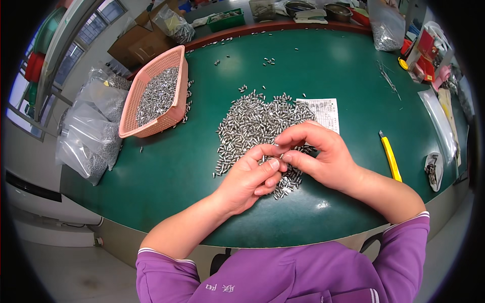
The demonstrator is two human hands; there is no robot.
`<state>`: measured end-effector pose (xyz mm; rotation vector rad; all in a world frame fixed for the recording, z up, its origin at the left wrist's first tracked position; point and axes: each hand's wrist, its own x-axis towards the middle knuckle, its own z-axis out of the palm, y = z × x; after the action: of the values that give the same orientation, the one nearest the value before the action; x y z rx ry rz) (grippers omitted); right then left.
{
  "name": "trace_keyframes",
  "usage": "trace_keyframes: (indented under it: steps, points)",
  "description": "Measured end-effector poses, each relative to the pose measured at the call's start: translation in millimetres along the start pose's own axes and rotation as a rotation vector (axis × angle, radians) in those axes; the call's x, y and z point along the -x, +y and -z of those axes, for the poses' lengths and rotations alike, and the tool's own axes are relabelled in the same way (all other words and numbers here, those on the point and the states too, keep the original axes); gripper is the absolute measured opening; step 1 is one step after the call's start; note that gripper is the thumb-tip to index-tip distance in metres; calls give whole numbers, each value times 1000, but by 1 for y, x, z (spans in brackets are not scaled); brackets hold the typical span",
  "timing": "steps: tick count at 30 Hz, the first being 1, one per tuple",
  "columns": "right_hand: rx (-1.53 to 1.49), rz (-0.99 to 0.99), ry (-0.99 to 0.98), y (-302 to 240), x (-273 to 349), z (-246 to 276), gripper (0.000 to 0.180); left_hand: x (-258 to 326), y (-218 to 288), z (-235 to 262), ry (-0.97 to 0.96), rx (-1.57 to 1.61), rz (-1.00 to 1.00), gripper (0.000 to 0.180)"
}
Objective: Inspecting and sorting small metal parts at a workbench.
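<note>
A broad heap of small shiny metal pieces, short and bullet-shaped, covers the middle of the green table. Above its near side my two hands meet at the fingertips. My left hand is closed, its thumb pressed against the curled fingers. Thumb and forefinger of my right hand come together in a pinch beside the left fingertips. Whatever lies between the fingers is too small or too covered to make out. A printed paper sheet lies partly under the heap, beyond my right hand.
To the left, a pink plastic basket holds more metal pieces, beside filled clear bags. A yellow utility knife lies right of my right hand, near a small white dish. Thin wires and a bag of pieces are farther back.
</note>
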<state>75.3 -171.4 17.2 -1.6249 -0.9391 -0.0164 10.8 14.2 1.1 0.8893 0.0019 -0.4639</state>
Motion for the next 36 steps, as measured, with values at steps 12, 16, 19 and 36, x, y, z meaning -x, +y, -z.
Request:
trace_keyframes:
  steps: [12,16,19,36]
  points:
    - [488,85,-99,11,1,9,22,-1,-1,3,-33,51,-10,12]
    - [566,108,-208,15,3,9,16,-1,-2,3,-46,57,-25,12]
    - [542,91,-247,17,5,8,13,-1,-3,3,-52,44,-40,12]
    - [326,74,-37,8,-1,6,20,-1,2,2,-9,55,-7,12]
